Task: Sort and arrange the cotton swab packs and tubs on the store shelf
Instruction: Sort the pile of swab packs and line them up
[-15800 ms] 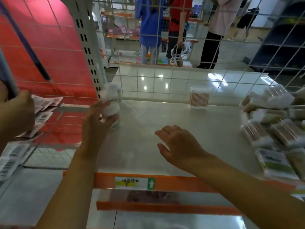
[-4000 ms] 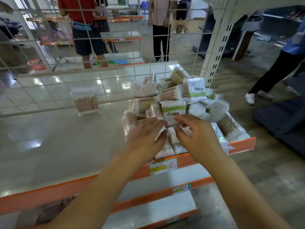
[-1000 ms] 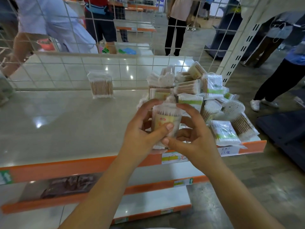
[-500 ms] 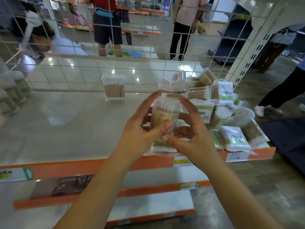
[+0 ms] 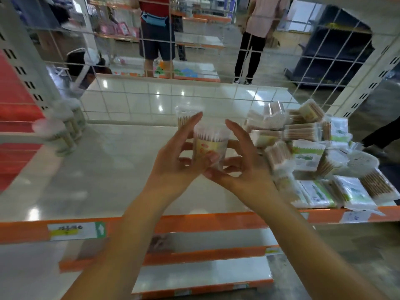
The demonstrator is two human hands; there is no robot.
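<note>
A round clear cotton swab tub with a yellow label [image 5: 211,142] is held above the middle of the shelf [image 5: 91,182]. My left hand [image 5: 176,158] and my right hand [image 5: 242,163] both grip it from the sides, thumbs meeting at its lower front. Behind it, a square tub of wooden-stick swabs [image 5: 183,116] stands near the back grid, partly hidden by my left fingers. At the shelf's left end stands a row of tubs [image 5: 62,128]. A jumbled pile of swab packs [image 5: 313,152] fills the right end.
A white wire grid [image 5: 194,92] backs the shelf, with upright posts at both ends. The orange front rail [image 5: 194,223] carries price labels. A lower shelf [image 5: 201,276] lies beneath. Several people stand in the aisle beyond the grid.
The view has swung left, so the row of tubs at the left end shows fully. Both hands keep hold of the yellow-label tub, carried slightly leftward from the pile.
</note>
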